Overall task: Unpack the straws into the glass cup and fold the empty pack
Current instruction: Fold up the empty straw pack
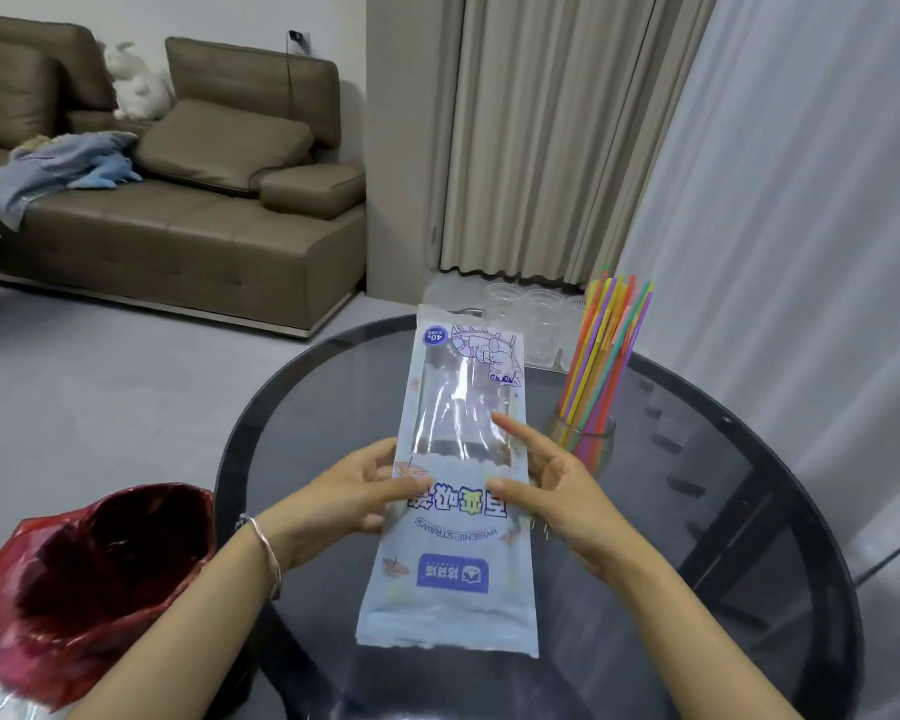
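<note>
1. Since the straws (604, 350) stand bunched and upright in the glass cup (588, 439), to your right on the round glass table (723, 459), count the unpacking as done; judged from this, the fold is the step in hand.
2. Item: empty pack (458, 491). It is held flat above the table, directly in front of you, between both hands. The clear window shows nothing inside.
3. Long axis: it runs away from you, from the near sealed edge at your chest side to the far end by the spare cups (531, 324), leaning slightly right. The print reads upside down to you.
4. Left hand (344, 504): it grips the left long edge at about mid-length, thumb on the printed face; the fingers behind are hidden.
5. Right hand (546, 485): it holds the right long edge opposite, thumb on the face and forefinger laid straight across the window. The remaining fingers cannot be made out fully.
6. Governing relation: both hands sit level, on opposite long edges and equally near, so neither has the advantage. A fold across the short axis would likely bring the far half down toward you, with your grip line as the hinge.
7. Adjacent: the cup stands just beside the pack's right edge, near your right hand; take care not to brush the straws.
8. Also present: a red bag (100, 579), open-mouthed, to your left, beside the table.
</note>
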`<state>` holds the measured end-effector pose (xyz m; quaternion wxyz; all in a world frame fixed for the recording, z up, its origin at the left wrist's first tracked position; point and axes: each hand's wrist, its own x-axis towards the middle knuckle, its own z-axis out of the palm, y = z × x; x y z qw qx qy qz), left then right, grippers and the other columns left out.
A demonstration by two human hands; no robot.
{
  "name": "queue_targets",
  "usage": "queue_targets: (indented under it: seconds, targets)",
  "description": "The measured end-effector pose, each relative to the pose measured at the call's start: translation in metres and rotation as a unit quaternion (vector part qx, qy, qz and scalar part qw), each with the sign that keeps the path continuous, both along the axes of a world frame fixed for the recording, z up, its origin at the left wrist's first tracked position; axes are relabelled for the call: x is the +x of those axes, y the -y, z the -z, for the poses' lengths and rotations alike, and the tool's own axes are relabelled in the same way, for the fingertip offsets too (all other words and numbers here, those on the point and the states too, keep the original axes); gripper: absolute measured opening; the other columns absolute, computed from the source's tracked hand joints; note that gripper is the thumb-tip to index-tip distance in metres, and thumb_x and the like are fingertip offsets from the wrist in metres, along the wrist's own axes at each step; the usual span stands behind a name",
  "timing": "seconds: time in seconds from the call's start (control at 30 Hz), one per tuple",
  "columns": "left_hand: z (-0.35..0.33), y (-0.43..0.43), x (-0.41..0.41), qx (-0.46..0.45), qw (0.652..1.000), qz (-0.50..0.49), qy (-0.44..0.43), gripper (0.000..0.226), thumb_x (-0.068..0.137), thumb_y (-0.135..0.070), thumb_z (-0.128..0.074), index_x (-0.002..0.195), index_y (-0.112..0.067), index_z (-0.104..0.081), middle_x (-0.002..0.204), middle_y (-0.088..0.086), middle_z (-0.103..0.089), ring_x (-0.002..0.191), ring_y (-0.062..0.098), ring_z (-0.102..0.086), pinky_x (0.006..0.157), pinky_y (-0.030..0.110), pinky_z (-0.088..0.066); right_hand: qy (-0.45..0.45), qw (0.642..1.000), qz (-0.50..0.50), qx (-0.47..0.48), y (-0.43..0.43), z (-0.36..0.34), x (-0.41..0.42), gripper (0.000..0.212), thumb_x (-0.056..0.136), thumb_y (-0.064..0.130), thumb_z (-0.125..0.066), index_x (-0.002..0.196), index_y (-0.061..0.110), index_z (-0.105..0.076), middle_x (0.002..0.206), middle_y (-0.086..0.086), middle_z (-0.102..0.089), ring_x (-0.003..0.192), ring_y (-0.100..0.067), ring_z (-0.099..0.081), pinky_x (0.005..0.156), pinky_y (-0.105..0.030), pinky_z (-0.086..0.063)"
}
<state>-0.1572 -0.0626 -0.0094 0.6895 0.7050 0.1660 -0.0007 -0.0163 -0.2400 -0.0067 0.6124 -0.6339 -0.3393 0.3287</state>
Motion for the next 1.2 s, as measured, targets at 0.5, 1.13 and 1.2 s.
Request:
queue_targets:
  seconds: [0.5,1.13,1.2]
  targets:
    - [-0.010,-0.009,-0.014,0.053,0.989,-0.085,0.111,0.078,0.092,-0.021,-0.053,0.147,-0.048,-0.004,0.099,0.003,-0.077,0.092,0.019,-0.073,0.074,0.026,-0.058,0.016,0.999,0.039,0.004,-0.011,0.006,-0.010,0.040,0.069,0.004,-0.077,0.105,0.020,-0.070,0.095,0.001,-0.076,0.091,-0.010,-0.070,0.081,-0.020,-0.056]
    - [-0.012,-0.126,-0.154,0.377,0.884,-0.276,0.009,0.011,0.073,-0.027,-0.078,0.082,-0.029,-0.073,0.074,-0.016,-0.075,0.070,-0.003,-0.069,0.068,0.018,-0.054,0.074,0.992,-0.077,0.063,-0.173,-0.008,-0.094,0.023,0.082,0.006,-0.068,0.104,0.009,-0.070,0.083,0.005,-0.076,0.083,-0.002,-0.069,0.074,-0.012,-0.052]
    - [-0.006,-0.139,-0.166,0.436,0.825,-0.359,-0.020,0.012,0.075,-0.037,-0.075,0.074,-0.025,-0.073,0.066,-0.005,-0.072,0.069,0.011,-0.067,0.065,0.028,-0.049,0.098,0.990,-0.084,0.061,-0.194,0.000,-0.102,0.027,0.084,0.007,-0.066,0.111,0.009,-0.067,0.100,-0.001,-0.073,0.095,-0.004,-0.067,0.086,-0.016,-0.052]
